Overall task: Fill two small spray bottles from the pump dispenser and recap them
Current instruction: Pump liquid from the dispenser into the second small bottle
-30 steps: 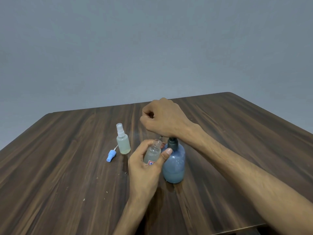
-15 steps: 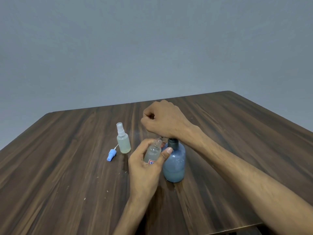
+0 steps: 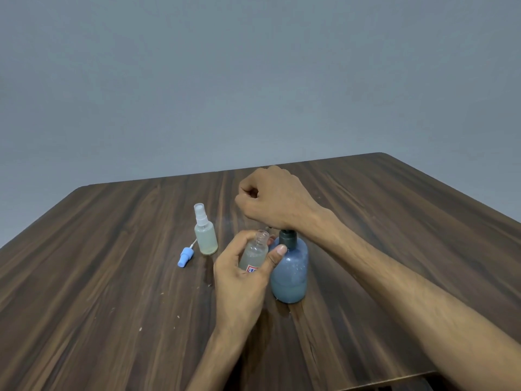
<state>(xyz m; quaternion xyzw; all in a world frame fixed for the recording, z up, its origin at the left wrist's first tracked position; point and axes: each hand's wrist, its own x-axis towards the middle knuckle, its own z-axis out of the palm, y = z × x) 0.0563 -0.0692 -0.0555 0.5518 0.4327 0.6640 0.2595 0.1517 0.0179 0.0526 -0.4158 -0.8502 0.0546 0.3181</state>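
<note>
A blue pump dispenser [image 3: 290,272] stands on the wooden table [image 3: 112,292], partly filled with liquid. My right hand [image 3: 273,201] is a curled fist, and its heel rests on top of the pump head, hiding the head and nozzle. My left hand [image 3: 242,280] grips a small clear uncapped spray bottle [image 3: 253,253] with a red and blue label. Its open neck sits just left of the dispenser's dark collar. A second small spray bottle [image 3: 205,235], capped with a clear sprayer and holding pale liquid, stands to the left.
A blue sprayer cap [image 3: 185,256] with a thin white tube lies on the table beside the capped bottle. Small pale specks dot the wood in front of my left hand. The table's near right edge shows at the bottom right.
Both hands keep their places on the pump and the open bottle. Only the view shifts slightly.
</note>
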